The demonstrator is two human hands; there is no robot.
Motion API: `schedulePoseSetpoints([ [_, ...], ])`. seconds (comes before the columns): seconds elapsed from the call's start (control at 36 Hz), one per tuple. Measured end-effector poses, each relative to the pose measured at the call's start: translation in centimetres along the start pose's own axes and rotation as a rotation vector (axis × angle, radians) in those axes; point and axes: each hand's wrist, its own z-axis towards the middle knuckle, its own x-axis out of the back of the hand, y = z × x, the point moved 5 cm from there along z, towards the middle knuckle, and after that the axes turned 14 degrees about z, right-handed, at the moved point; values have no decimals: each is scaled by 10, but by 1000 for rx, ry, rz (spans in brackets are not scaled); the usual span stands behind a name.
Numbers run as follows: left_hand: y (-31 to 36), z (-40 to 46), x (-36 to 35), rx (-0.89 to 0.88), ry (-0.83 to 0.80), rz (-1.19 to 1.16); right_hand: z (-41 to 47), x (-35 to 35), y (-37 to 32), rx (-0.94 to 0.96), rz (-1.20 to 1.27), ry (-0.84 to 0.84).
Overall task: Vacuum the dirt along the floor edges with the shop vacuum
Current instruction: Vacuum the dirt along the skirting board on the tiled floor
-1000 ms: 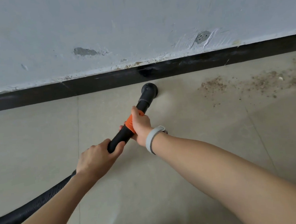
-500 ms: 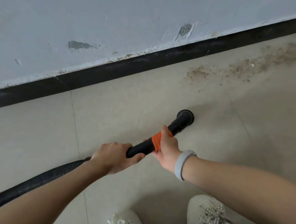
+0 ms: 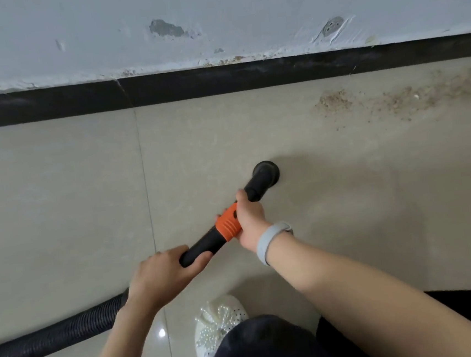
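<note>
Down on the beige tiled floor (image 3: 57,195), well short of the black baseboard (image 3: 219,80), the vacuum's round nozzle (image 3: 266,172) sits mouth-down. Her right hand (image 3: 249,217) curls round the black wand (image 3: 206,243) at its orange collar (image 3: 228,225) — a grey band (image 3: 269,240) on that wrist — while the left hand (image 3: 163,274) grips the wand's rear, where the ribbed hose (image 3: 56,333) trails left. Brown dirt (image 3: 399,99) lies near the baseboard, up and to the right, apart from the nozzle. A white beaded shoe (image 3: 216,321) stands below.
</note>
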Motion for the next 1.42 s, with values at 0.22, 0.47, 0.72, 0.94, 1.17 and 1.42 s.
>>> schedulePoseSetpoints([
  [0.22, -74, -39, -11, 257, -12, -164, -18, -65, 55, -109, -252, -211],
  [0.47, -12, -14, -12, 23, -93, 70, -11, 9, 17, -102, 37, -38],
  [0.72, 2, -6, -10, 72, 27, -10, -6, -5, -4, -19, -27, -9],
  [0.94, -44, -47, -30, 254, 31, -140, -13, -39, 44, -114, -272, -170],
  [1.17, -44, -35, -10, 316, 60, -156, -9, -66, 31, -113, -357, -255],
  [1.42, 37, 26, 12, 160, -27, -6, 17, -17, -58, -67, -262, -175],
])
